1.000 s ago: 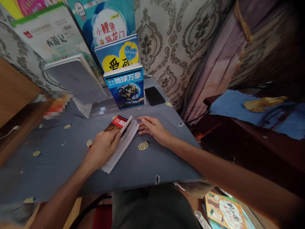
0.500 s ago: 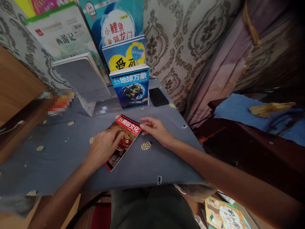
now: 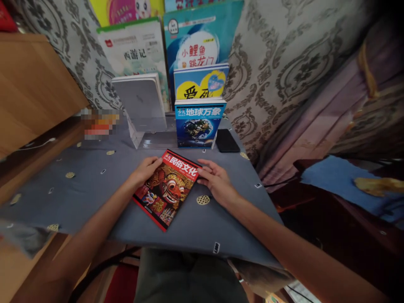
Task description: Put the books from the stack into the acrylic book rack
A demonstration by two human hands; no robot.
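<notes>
A red and black book [image 3: 170, 187] with a painted mask on its cover lies slantwise on the grey tablecloth in front of me. My left hand [image 3: 145, 170] grips its upper left edge, thumb on the cover and the other fingers mostly hidden. At the upper right corner, my right hand [image 3: 215, 179] pinches the book with bent fingers. Just behind stands a clear display stand [image 3: 159, 141], bearing a blue book with a globe [image 3: 198, 128] and a grey-covered book or tablet [image 3: 142, 103].
A black phone [image 3: 227, 141] lies right of the stand. Taller books, among them a teal one [image 3: 227, 38] and a white-green one [image 3: 132, 48], stand against the patterned wall. A wooden cabinet [image 3: 41, 88] is at left, a blue cloth [image 3: 331, 174] at right.
My left hand has slid off the middle of the cover to the book's left edge, uncovering the mask picture. The right hand stays at the upper right corner. The view has turned left.
</notes>
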